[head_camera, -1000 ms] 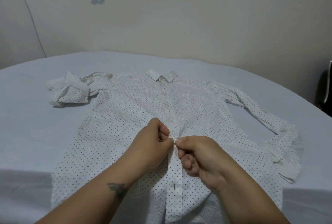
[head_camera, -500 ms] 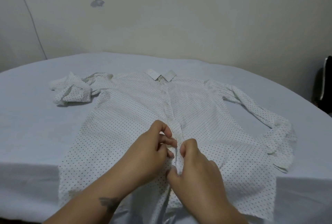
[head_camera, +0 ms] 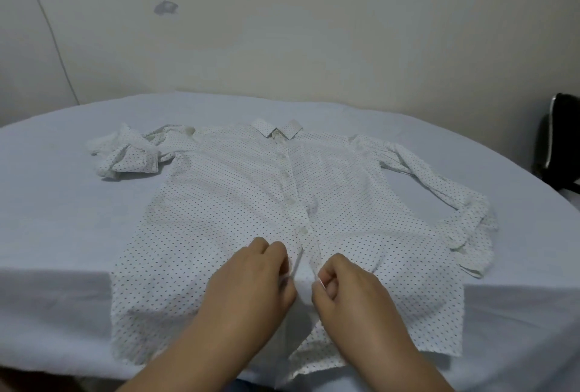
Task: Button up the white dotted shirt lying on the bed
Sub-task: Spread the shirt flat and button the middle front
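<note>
Head view: left hand (head_camera: 257, 269) and right hand (head_camera: 342, 281) both pinching shirt (head_camera: 219, 203) placket between them; placket running straight away toward collar (head_camera: 277, 128), hands equally near

Bare forearms, no sleeves visible.

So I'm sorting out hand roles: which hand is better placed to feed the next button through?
Probably the right hand: its fingertips pinch the placket edge of the shirt; the left hand steadies.
</note>
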Demonstrator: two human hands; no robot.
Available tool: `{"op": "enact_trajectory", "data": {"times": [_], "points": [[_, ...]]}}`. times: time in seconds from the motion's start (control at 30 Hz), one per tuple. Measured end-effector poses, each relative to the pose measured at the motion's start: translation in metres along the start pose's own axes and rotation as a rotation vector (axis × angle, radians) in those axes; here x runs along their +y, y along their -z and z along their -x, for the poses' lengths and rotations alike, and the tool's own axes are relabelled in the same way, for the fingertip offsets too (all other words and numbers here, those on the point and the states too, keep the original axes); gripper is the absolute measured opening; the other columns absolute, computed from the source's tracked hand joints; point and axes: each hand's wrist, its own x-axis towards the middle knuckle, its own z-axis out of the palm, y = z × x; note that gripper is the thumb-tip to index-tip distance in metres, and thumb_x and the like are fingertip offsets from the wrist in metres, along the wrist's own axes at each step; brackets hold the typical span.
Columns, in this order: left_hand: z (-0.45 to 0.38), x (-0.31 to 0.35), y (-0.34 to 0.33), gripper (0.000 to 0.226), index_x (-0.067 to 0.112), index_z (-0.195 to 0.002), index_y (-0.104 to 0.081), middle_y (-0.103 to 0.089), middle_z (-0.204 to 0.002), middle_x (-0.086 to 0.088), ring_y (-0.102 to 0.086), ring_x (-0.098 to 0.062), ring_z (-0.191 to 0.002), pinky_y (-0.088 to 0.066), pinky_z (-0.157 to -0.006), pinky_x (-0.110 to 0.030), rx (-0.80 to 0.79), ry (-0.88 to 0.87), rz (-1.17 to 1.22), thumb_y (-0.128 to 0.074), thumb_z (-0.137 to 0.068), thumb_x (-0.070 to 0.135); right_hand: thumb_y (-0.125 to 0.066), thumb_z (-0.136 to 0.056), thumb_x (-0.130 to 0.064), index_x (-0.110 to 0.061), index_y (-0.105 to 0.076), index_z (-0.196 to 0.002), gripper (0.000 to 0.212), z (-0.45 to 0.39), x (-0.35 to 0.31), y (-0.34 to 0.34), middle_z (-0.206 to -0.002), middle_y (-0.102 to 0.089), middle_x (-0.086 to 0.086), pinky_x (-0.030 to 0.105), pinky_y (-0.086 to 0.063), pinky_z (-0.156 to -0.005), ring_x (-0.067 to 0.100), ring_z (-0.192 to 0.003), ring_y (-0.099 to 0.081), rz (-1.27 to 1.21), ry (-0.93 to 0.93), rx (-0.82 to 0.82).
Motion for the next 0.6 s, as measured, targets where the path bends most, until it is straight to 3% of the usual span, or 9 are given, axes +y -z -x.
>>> {"op": "enact_trajectory", "data": {"times": [0.1,0.27,0.37,0.5,0.6], "points": [[0.001,-0.004,0.011,0.008,0.032,-0.085,-0.054,-0.06,-0.078,0.013,-0.057,-0.003,-0.068,-0.049,-0.06,-0.024,-0.018,0.087,0.161,-0.051,-0.09,0.036,-0.053,-0.094,-0.035,-0.029,-0.051,-0.083,0.013,0.001,0.002,0.003,-0.075,-0.055,-0.01,0.022,-0.043,-0.058,0.005,-0.067,-0.052,-0.036,-0.013,-0.005],[-0.004,-0.019,0.025,0.022,0.034,-0.086,-0.058,-0.067,-0.076,0.006,-0.057,-0.001,-0.054,-0.042,-0.048,-0.014,-0.223,0.26,0.682,-0.061,-0.088,0.013,-0.056,-0.094,-0.031,-0.03,-0.054,-0.082,0.013,-0.001,0.006,0.006,-0.066,-0.053,-0.011,0.016,-0.037,-0.052,0.001,-0.055,-0.047,-0.165,-0.047,-0.056],[0.001,-0.018,0.019,0.03,0.039,-0.088,-0.053,-0.065,-0.082,0.01,-0.063,-0.004,-0.067,-0.049,-0.058,-0.017,-0.222,0.18,0.555,-0.063,-0.084,0.011,-0.058,-0.093,-0.03,-0.03,-0.058,-0.085,0.008,-0.001,0.005,0.004,-0.068,-0.056,-0.011,0.015,-0.038,-0.052,-0.001,-0.055,-0.049,-0.183,-0.054,-0.083],[0.007,-0.012,0.009,0.016,0.039,-0.081,-0.059,-0.061,-0.085,0.014,-0.061,-0.002,-0.076,-0.053,-0.073,-0.029,-0.141,0.066,0.368,-0.064,-0.085,0.024,-0.062,-0.091,-0.031,-0.028,-0.062,-0.081,0.01,0.002,0.006,0.002,-0.069,-0.062,-0.008,0.018,-0.044,-0.056,0.001,-0.058,-0.054,-0.222,-0.083,-0.105],[0.013,-0.009,0.004,0.006,0.038,-0.089,-0.061,-0.05,-0.096,0.018,-0.057,0.0,-0.077,-0.052,-0.071,-0.025,-0.087,0.004,0.239,-0.065,-0.085,0.035,-0.061,-0.091,-0.031,-0.028,-0.06,-0.078,0.014,0.004,0.007,0.0,-0.066,-0.059,-0.01,0.015,-0.04,-0.053,-0.002,-0.053,-0.052,-0.219,-0.089,-0.106]]}}
